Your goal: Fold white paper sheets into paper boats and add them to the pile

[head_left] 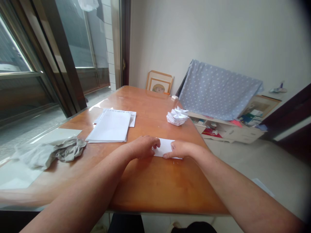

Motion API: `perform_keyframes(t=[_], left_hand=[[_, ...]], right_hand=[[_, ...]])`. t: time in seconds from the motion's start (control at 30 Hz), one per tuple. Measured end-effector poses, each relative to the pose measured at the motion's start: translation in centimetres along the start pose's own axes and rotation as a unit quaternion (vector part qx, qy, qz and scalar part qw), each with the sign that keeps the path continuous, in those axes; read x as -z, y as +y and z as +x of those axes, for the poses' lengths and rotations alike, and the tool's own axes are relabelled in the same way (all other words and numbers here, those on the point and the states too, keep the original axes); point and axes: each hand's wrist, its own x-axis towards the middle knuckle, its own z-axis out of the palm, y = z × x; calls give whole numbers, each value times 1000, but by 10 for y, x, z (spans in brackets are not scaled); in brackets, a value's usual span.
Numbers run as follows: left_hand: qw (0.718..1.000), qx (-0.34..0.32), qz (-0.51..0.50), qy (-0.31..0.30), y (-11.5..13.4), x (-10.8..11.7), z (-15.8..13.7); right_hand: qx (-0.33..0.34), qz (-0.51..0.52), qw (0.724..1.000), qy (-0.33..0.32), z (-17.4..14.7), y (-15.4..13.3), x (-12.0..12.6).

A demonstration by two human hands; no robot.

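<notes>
A small rectangle of white paper (pixel 164 147), apparently folded, lies on the wooden table in front of me. My left hand (pixel 144 147) is at its left end, with curled fingers and thumb gripping the paper. At the other end my right hand (pixel 181 149) holds it, the thumb pressed along the near edge and the other fingers mostly hidden. Beyond the right hand stands a folded-paper box (pixel 177 117) with pointed white paper pieces in it. Tiny paper slivers (pixel 175 162) are on the tabletop just below the sheet.
A stack of white paper (pixel 110 126) lies left of centre on the table (pixel 155 187). Further left is a crumpled grey cloth (pixel 70 149). A small white block (pixel 174 97) sits by the far right edge. Behind are a leaning picture frame (pixel 159 82) and a dotted cloth (pixel 218 90) over a low cabinet.
</notes>
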Motion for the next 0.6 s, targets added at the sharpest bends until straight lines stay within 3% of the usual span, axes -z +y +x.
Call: perform_keyframes(t=[0.2,0.27,0.4,0.47,0.6], left_hand=[[1000,-14,21,-1,2,2,-1],[999,-24,21,-3,4,4,-2],[999,-34,26,-7,7,7,-3],[999,-37,36,-5,8,8,-4],[998,-47,47,-1,12,9,-6]], right_hand=[[29,82,996,-19,-11,43,-1],[-50,86,995,8,-14,60,-2],[-86,95,992,17,-18,83,-2],[-84,117,989,42,-19,87,-2],[-49,164,974,152,-13,82,-3]])
